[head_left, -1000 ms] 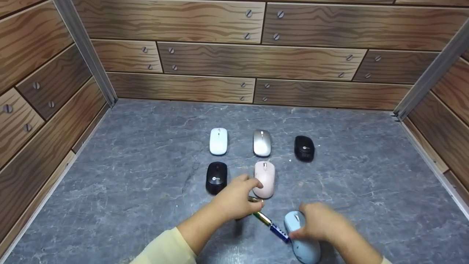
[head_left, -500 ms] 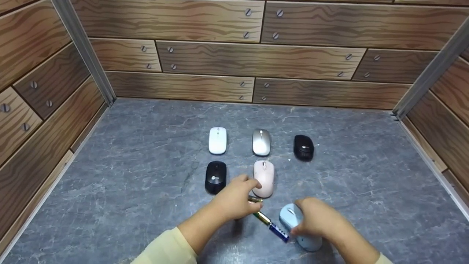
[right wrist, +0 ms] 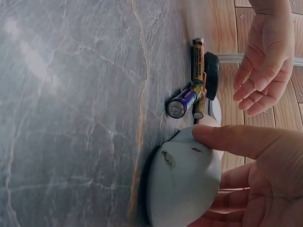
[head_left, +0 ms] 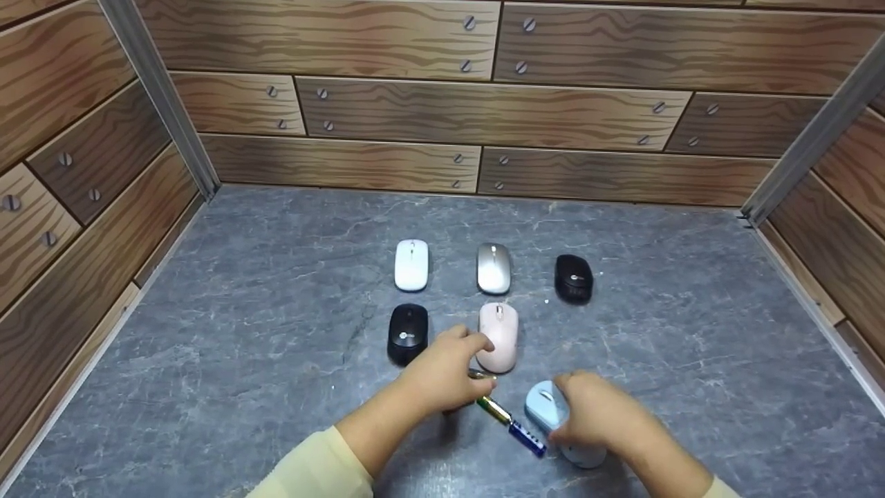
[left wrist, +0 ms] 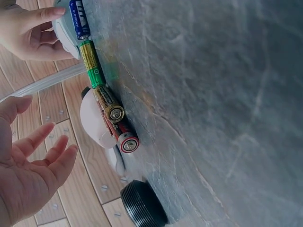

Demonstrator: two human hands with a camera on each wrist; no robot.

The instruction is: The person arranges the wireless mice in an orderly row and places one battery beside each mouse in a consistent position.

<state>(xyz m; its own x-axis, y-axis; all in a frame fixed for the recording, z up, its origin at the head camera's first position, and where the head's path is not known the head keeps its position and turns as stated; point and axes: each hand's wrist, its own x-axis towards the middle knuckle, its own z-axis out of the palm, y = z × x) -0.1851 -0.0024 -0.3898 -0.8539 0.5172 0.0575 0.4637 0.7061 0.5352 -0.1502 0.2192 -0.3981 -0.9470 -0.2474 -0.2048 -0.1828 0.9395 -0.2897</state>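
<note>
My right hand grips a light blue computer mouse by its sides, low in the head view. Dark scuffs mark the mouse's near end in the right wrist view. My left hand hovers with relaxed, spread fingers and holds nothing, as the left wrist view shows. Below it, several batteries lie on the grey surface: a blue one, a green and gold one, a gold one and a red and black one. In the head view this hand partly covers them and overlaps a pink mouse.
A black mouse sits left of the pink one. Behind them stand a white mouse, a silver mouse and another black mouse in a row. Wood-patterned walls enclose the marbled grey surface.
My right hand has pushed the blue mouse forward and slightly left, and its front end has turned further left. The left hand and the batteries have stayed in place.
</note>
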